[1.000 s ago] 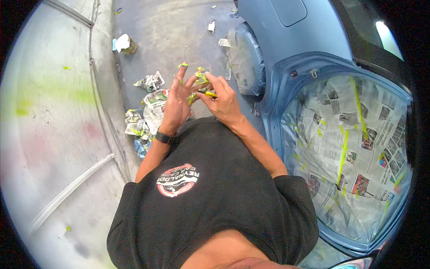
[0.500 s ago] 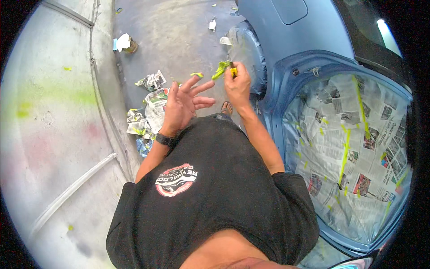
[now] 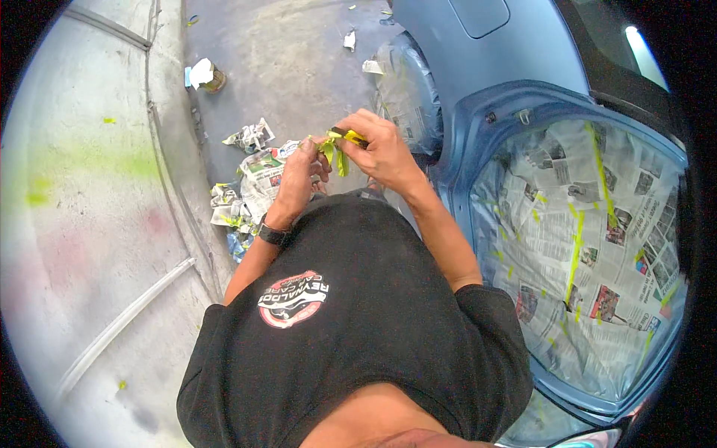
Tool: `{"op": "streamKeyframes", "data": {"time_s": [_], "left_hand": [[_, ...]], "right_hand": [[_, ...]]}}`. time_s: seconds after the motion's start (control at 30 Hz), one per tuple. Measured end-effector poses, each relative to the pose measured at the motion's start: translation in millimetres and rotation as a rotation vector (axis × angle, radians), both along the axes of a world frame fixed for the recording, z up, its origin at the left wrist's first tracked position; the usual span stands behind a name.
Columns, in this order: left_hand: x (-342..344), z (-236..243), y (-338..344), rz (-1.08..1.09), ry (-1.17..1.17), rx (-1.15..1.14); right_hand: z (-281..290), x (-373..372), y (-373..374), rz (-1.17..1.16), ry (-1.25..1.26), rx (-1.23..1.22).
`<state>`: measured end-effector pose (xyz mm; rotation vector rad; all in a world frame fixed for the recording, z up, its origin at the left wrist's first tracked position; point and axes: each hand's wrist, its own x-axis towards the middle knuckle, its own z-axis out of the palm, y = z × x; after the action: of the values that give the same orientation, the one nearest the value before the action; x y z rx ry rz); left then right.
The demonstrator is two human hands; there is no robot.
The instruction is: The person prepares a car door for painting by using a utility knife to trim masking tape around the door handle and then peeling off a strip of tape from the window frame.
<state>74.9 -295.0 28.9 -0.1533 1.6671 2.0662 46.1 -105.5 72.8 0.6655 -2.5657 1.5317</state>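
My left hand and my right hand meet in front of my chest, both pinching strips of yellow-green masking tape. Short tape pieces hang from the fingers between the two hands. A black watch sits on my left wrist. To my right stands a blue car whose open rear is covered with newspaper held by more yellow-green tape strips.
Crumpled newspaper scraps lie on the grey floor below my hands. A small can stands farther off by the pale wall on the left. The car's wheel is wrapped in plastic and paper.
My right hand had pulled away up and to the right with the tape; now both hands have come back together on it.
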Motion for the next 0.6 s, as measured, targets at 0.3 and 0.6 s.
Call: {"op": "streamKeyframes", "data": {"time_s": [0.3, 0.6], "left_hand": [[-1, 13, 1, 0.139, -0.36, 0.628], [-3, 11, -7, 0.086, -0.323, 0.848]], "right_hand": [[-12, 24, -2, -0.142, -0.11, -0.014], [17, 26, 19, -0.127, -0.729, -0.359]]}}
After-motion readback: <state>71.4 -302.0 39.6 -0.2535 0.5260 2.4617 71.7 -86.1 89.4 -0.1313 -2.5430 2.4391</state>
